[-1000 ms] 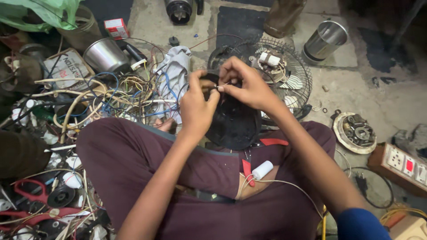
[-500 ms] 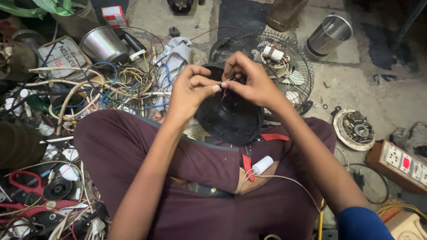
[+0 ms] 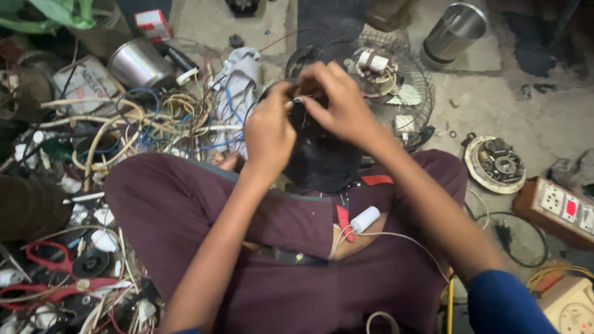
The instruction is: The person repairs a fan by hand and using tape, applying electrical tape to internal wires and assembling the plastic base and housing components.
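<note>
We steady the black fan motor (image 3: 322, 158) on our lap, beside the floor's wire tangle (image 3: 148, 124); left hand (image 3: 269, 133) and right hand (image 3: 337, 102) both pinch one thin lead at its top. Grip close, pull gently.

A round black fan motor housing (image 3: 318, 158) rests on the person's lap between the knees. Thin wire ends (image 3: 298, 101) stick up at its top edge, pinched by fingertips.
</note>
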